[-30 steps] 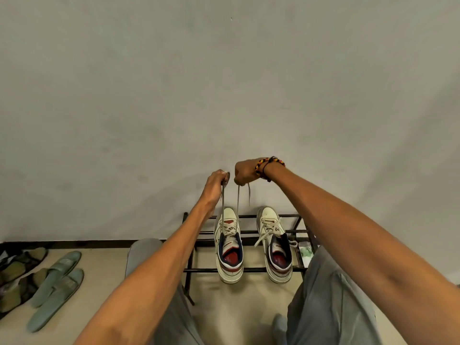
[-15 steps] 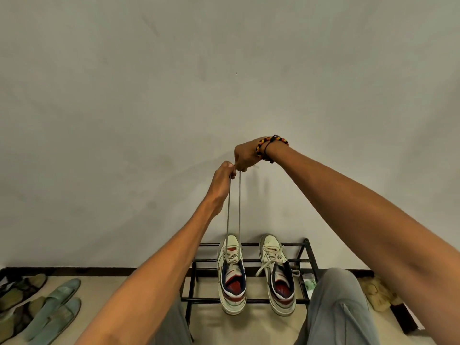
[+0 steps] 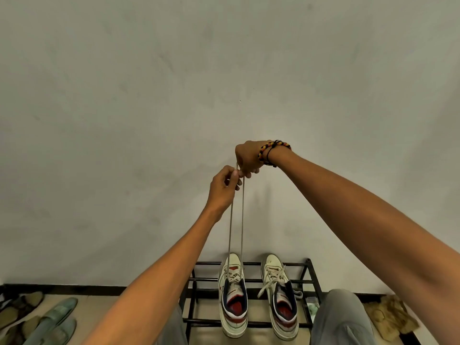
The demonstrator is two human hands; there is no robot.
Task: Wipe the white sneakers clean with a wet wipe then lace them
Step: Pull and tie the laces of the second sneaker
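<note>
A: Where did the lace lie?
B: Both hands, left hand [image 3: 222, 189] and right hand [image 3: 247, 156], pinched the thin pale shoelace [image 3: 242, 220] ends, strands running straight down to the left white leather sneaker [image 3: 232, 295] on the black metal rack [image 3: 307, 272].

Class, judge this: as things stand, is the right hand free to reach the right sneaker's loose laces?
Probably not yet: the right hand pinches the left sneaker's laces, pulled taut. The path down looks clear.

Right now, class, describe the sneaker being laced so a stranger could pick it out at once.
Find the black metal shoe rack against the pale wall. Two white sneakers with red insoles stand on it; pick the left sneaker. Only its two lace ends rise taut to the hands, while its neighbour's laces lie loose.
</note>
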